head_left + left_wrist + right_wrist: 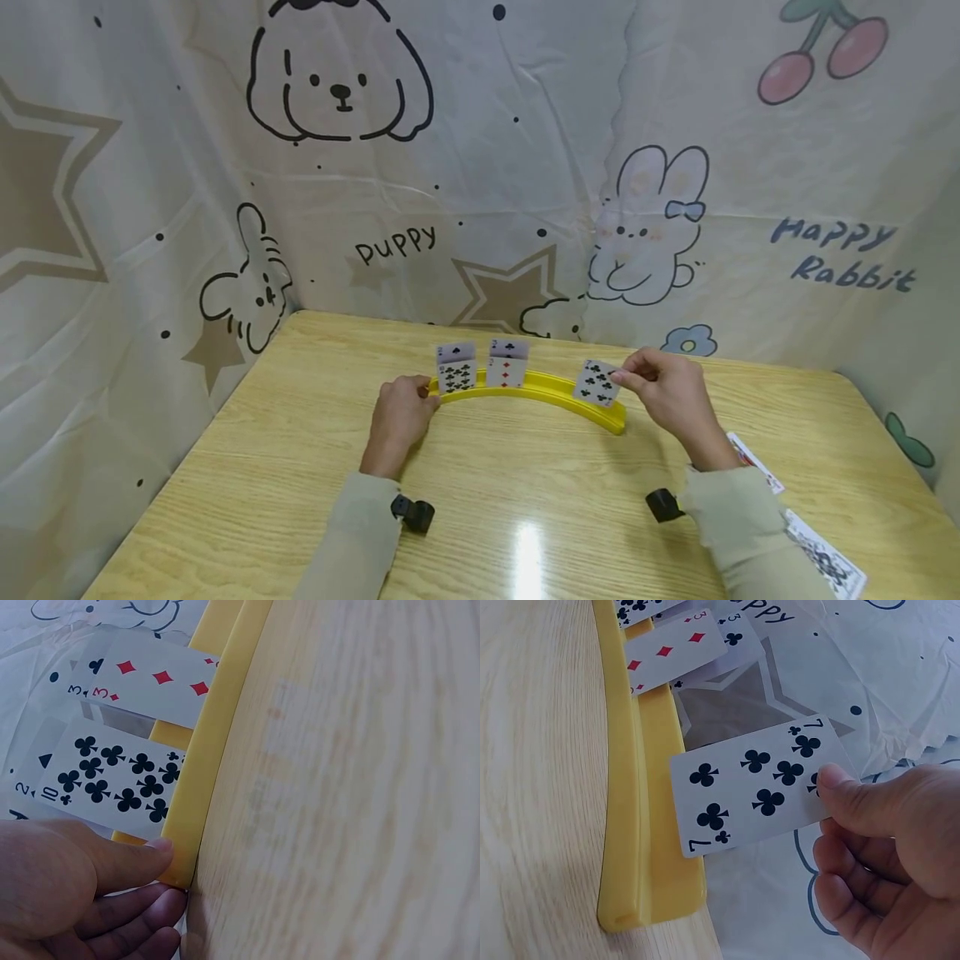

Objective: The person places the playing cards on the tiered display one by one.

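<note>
A curved yellow card holder (542, 385) stands on the table. My left hand (401, 417) grips its left end, the thumb on the rim and the other fingers at the end face. Between thumb and fingers, my right hand (670, 396) pinches a seven of clubs (754, 784) by its upper edge, over the holder's right part. The card's lower edge lies over the holder's back part in the right wrist view. Toward the left end stand a ten of clubs (124, 776) with a two behind it. Beside them a three of diamonds (157, 679) covers part of a three of clubs (739, 643).
Right of the holder, a card (753, 462) lies partly behind the right forearm. Nearer the front is a card with a black-and-white pattern (825, 557), partly under the sleeve. A printed cloth (480, 192) hangs behind the wooden table (525, 475).
</note>
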The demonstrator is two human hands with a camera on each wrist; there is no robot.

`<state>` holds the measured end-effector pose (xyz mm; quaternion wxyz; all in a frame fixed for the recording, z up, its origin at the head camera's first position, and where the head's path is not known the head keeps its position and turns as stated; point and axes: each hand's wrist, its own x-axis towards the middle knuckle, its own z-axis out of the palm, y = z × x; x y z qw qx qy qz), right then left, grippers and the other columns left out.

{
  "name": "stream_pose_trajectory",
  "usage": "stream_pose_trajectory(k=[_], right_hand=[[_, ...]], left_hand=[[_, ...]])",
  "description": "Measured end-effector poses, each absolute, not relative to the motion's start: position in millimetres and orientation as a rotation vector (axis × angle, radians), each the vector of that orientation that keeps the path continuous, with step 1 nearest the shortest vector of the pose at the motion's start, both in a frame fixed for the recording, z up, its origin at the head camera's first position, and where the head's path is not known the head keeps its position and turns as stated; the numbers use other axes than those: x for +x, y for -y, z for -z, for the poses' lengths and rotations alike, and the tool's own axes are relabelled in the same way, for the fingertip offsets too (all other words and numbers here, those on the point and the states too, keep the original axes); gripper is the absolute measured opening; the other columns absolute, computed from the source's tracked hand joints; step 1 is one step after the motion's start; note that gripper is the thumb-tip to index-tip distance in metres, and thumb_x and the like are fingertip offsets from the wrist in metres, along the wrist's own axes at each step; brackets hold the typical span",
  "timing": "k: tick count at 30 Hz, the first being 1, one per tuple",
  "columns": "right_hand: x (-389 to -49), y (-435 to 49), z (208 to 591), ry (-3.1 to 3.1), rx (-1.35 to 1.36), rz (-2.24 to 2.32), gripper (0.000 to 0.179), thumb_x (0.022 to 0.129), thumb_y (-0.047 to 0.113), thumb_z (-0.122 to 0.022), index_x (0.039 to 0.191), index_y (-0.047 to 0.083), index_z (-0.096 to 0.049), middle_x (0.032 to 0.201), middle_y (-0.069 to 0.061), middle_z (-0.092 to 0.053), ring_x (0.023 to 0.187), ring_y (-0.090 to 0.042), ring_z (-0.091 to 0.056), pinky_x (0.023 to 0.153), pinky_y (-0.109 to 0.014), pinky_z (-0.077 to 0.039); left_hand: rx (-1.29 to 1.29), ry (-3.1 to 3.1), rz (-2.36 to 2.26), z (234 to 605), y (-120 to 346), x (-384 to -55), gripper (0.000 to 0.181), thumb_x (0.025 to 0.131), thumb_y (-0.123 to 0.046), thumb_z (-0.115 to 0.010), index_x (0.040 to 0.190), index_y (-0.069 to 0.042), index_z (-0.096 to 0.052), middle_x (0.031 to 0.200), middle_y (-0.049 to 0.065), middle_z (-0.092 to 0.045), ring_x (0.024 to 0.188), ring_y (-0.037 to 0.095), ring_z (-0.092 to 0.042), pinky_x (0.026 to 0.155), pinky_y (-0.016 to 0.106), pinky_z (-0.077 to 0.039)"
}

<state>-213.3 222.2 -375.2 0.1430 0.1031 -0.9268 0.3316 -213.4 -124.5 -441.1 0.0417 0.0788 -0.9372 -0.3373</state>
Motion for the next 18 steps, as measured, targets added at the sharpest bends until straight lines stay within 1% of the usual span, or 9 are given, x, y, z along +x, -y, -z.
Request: stream_pose_trajectory(k=[8,14,18], right_hand=[[-221.1,-214.1,376.2,2.653,0.291,-0.964,0.015,0.089,0.016,-0.078,0.081,0.007,-0.068,0.074,-0.002,-0.068,0.064,-0.021,-0.054,0.055,-0.031,-0.045],[-226.3,-208.6,376.9,2.621,0.302,-0.963,0.015,0.088,0.014,-0.079,0.08,0.007,-0.068,0.073,-0.002,-0.067,0.063,-0.021,-0.053,0.056,-0.032,-0.044],[-229.1,-204.8,375.8,2.637,0.29,-0.987,0.015,0.088,0.015,-0.079,0.082,0.006,-0.068,0.073,-0.003,-0.067,0.064,-0.021,-0.052,0.057,-0.033,-0.043]], left_hand=[[0.236,2.853,1.021,441.0,125.1,-214.1,0.04,0.091,-0.018,-0.077,0.126,-0.002,-0.069,0.106,0.011,-0.071,0.097,0.025,-0.065,0.082,0.042,-0.054],[0.246,2.856,1.04,441.4,124.0,-213.5,0.04,0.09,-0.017,-0.077,0.126,-0.001,-0.069,0.105,0.011,-0.071,0.098,0.025,-0.066,0.082,0.042,-0.054],[0.247,2.856,1.049,441.5,123.1,-212.7,0.04,0.09,-0.016,-0.077,0.126,-0.001,-0.069,0.105,0.011,-0.072,0.099,0.025,-0.066,0.082,0.042,-0.054]])
